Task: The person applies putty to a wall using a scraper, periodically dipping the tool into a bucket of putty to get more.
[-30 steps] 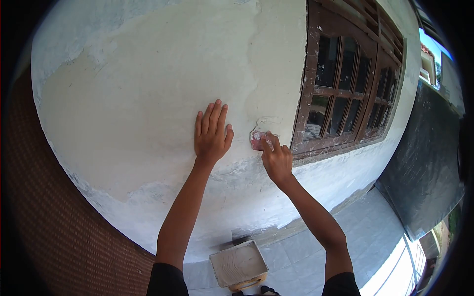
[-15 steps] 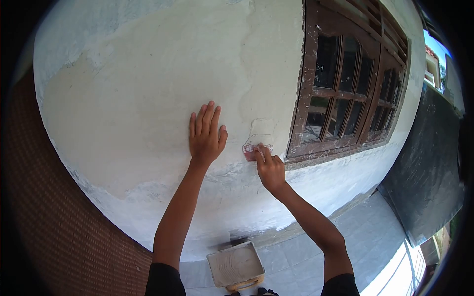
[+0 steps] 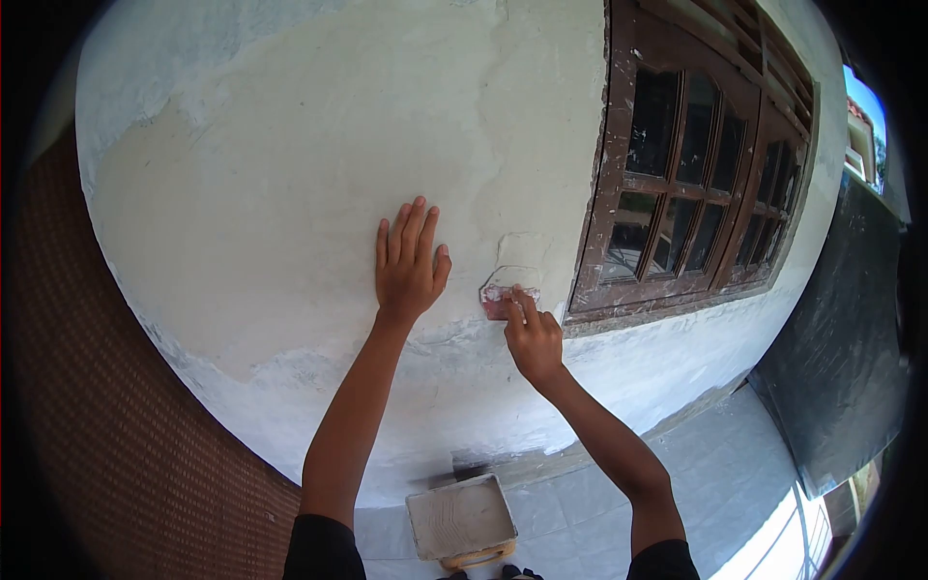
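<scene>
1. Here the right hand (image 3: 532, 338) grips a small putty scraper (image 3: 503, 298), fingers pressing its blade against the wall (image 3: 290, 193), just left of the window frame (image 3: 599, 193).
2. The left hand (image 3: 408, 266) lies flat and open on the plaster, near the scraper, not touching it.
3. The blade's long edge runs roughly level, its tip upward.
4. The plaster looks patchy and rough; a smoother fresh patch sits above the blade.
5. A rectangular tray (image 3: 462, 519) lies on the tiles below.

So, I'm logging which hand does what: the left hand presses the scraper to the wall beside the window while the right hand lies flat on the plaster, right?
Reversed. In the head view, the right hand presses the scraper to the wall beside the window; the left hand lies flat.
</scene>
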### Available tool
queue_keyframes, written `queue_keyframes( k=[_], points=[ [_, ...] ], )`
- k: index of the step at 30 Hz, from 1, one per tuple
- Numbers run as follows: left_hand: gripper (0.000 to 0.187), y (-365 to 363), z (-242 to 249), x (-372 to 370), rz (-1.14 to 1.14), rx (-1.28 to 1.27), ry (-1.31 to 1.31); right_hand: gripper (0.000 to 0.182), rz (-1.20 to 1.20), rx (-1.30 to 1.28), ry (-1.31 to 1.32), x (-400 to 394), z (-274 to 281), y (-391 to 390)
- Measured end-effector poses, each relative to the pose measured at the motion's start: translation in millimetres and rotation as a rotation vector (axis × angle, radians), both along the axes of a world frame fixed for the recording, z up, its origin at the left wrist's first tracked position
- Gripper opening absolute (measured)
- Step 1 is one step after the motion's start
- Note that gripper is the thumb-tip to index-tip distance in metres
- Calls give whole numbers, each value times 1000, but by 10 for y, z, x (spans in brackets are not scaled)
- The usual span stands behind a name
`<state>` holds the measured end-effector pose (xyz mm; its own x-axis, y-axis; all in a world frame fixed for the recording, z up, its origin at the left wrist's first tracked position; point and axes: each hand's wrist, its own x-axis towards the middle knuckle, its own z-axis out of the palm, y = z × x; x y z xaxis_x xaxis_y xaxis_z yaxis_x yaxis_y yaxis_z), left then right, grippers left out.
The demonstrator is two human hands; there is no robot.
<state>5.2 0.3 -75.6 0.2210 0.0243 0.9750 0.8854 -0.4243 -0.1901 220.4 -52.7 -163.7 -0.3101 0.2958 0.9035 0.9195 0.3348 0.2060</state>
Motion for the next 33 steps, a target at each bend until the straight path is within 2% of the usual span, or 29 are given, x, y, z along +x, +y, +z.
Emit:
queue_keyframes(
  k=[8,16,21,24,33],
  points=[
    [52,11,-10,13,25,4,-4,38,14,-35,-46,-2,-409,27],
    [52,13,-11,13,26,6,-3,38,18,-37,-24,-5,-423,12],
    [52,11,-20,8,26,-1,-3,41,50,72,-2,5,-444,64],
    [52,9,-14,12,26,14,-3,41,82,9,16,20,-477,12],
    [52,19,-17,11,21,10,-7,39,82,-86,-87,105,-1174,-55]
  ],
)
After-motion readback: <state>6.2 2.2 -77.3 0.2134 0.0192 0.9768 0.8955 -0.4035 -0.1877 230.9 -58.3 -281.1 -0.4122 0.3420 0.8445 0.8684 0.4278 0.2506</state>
